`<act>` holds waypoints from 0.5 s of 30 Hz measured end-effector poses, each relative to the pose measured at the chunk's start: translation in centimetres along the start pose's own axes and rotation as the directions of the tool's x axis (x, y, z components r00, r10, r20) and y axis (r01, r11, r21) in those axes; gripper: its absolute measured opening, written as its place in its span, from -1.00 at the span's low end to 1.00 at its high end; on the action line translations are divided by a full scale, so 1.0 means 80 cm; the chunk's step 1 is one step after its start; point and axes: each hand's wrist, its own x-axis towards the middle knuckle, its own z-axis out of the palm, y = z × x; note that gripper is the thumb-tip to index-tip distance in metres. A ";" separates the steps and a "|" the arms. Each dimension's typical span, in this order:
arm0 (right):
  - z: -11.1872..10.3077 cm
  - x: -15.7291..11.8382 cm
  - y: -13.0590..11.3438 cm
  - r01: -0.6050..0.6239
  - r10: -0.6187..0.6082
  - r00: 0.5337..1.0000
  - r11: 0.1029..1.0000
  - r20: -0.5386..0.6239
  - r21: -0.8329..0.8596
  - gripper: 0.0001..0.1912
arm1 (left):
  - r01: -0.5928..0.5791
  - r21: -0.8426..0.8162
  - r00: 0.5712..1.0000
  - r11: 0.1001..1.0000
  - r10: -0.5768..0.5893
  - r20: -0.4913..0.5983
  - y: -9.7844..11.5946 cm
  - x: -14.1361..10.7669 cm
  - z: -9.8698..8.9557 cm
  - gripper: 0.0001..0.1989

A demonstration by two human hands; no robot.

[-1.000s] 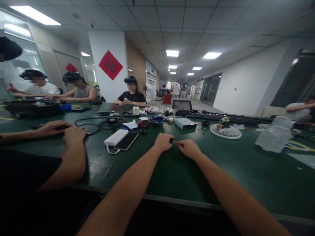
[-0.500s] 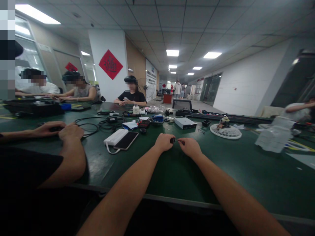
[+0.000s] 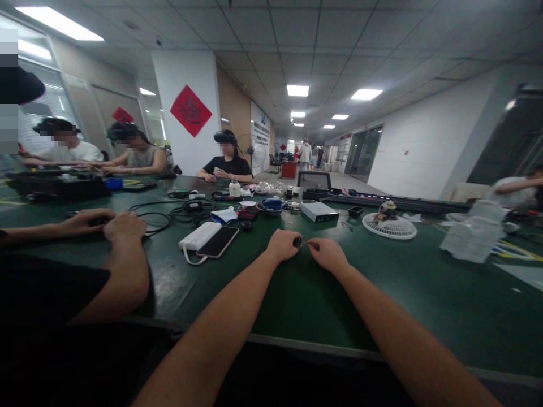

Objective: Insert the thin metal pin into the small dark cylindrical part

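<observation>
Over the green table (image 3: 305, 305), my left hand (image 3: 283, 245) is closed round a small dark round part (image 3: 298, 242), whose end faces right. Just right of it, my right hand (image 3: 328, 252) pinches a thin item too small to name, its tip pointing at the dark part. The two hands are close together but apart. A phone (image 3: 218, 242) and a white power bank (image 3: 201, 236) with a short white cable lie to the left of my hands. Behind my hands stands a white and black box (image 3: 319, 211).
A co-worker's hands (image 3: 123, 226) and forearm are at the left beside black cables (image 3: 159, 217). Further right are a white fan grille (image 3: 389, 227) and clear plastic pieces (image 3: 473, 233). More people sit across the table; small parts lie along the middle.
My hands have hardly moved and keep their hold. The co-worker's hands at the left have shifted very slightly.
</observation>
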 end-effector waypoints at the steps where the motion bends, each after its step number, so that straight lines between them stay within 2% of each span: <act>1: 0.000 0.000 0.001 0.001 -0.001 1.000 1.000 0.002 0.003 -0.63 | -0.002 0.000 1.000 1.000 0.002 0.001 0.000 0.000 0.000 -0.70; 15: 0.005 0.003 0.011 0.041 -0.042 0.999 0.999 0.016 0.024 -0.61 | -0.029 -0.001 1.000 1.000 0.029 -0.006 -0.004 0.004 0.009 -0.68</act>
